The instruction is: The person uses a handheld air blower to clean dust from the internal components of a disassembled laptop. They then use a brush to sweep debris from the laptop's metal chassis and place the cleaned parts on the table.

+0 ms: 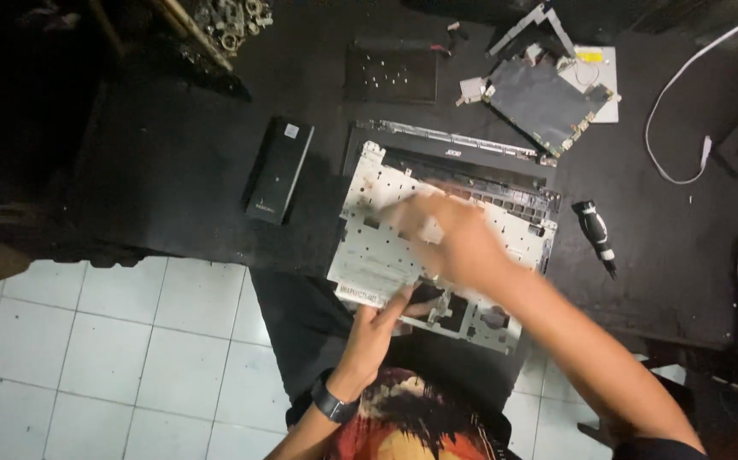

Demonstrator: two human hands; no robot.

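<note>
1. My left hand (382, 319) grips the near edge of the laptop palmrest shell (386, 247), fingers curled under its lower rim. The shell lies underside up, its far side on the tabletop (173, 170) and its near side jutting past the edge over my lap. If my grip slackens, I judge it could tip off toward the tiled floor (88, 358).

2. My right hand (454, 243) is over the middle of the shell and blurred; I cannot tell whether it is open or pinching something. Pressing hard there while the near side hangs unsupported could flex the thin metal backing plate or crack a plastic post.

3. The keyboard (522, 204) shows along the shell's far right edge. Prying carelessly near it might bend it or tear a ribbon, if one is attached; I cannot see one.

4. The screwdriver (597, 234) lies just right of the shell, near the tabletop's front. A bump from my right forearm could roll it off.

5. The circuit board (544, 102) sits at the back, well apart, partly on a white sheet. The black battery pack (278, 170) lies to the left. Sliding the shell around could knock either.

6. Loose screws appear on the dark panel (390, 75) at the back; a jolt could scatter them.
</note>
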